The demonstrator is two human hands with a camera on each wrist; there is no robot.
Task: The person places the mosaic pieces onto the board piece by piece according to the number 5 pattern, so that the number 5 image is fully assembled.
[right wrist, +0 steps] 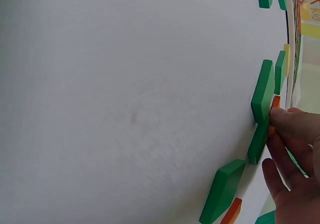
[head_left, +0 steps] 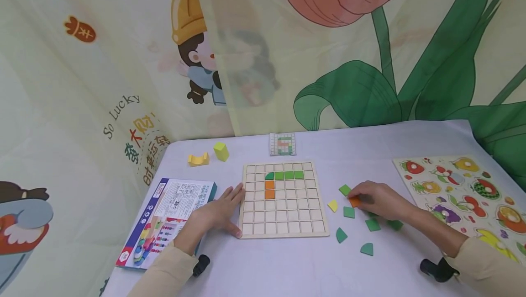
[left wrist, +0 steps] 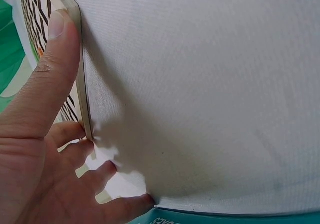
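A wooden grid board (head_left: 283,224) lies flat on the white cloth. A green quarter-round tile (head_left: 269,176) and a row of green square tiles (head_left: 289,175) lie on its upper cells, with two orange square tiles (head_left: 269,190) below the row's left end. My left hand (head_left: 219,208) rests at the board's left edge, fingers spread; its thumb (left wrist: 59,64) touches the board near the corner. To the right of the board, my right hand (head_left: 380,200) pinches an orange square tile (head_left: 354,202) between thumb and fingertips, among loose green tiles (head_left: 349,212).
A yellow tile (head_left: 333,205) and green quarter-round tiles (head_left: 367,249) lie right of the board. A pattern card (head_left: 282,144) is behind it. A box (head_left: 164,224) stands left, near yellow blocks (head_left: 199,159). A fruit-picture sheet (head_left: 464,196) covers the right side.
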